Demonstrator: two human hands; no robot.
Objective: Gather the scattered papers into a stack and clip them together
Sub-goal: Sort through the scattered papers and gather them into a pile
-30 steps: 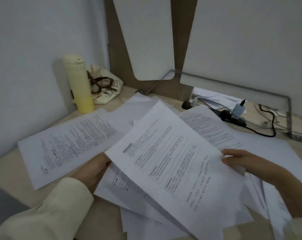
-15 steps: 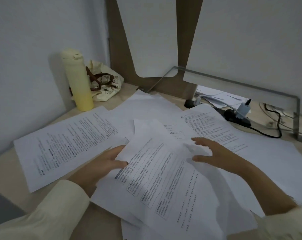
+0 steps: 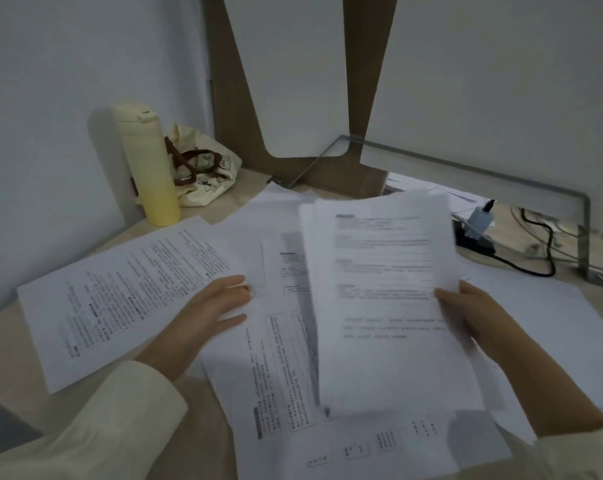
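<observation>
— How far along are we?

— Early, we'd judge. Our right hand [image 3: 466, 317] has its fingers [image 3: 449, 296] closed on the right edge of a few sheets [image 3: 386, 299], raised off the surface [image 3: 2, 344] and not squared up.

— And the rest?

— Loose papers [image 3: 279, 358] lie fanned beneath and left of those fingers. Our left hand [image 3: 206, 317] rests flat on them, fingers straight, grasping nothing. One printed sheet [image 3: 120, 296] lies left of its fingertips, ungathered.

— The clip?

— We see none. The pages look thin, white, densely printed and overlapping at odd angles.
</observation>
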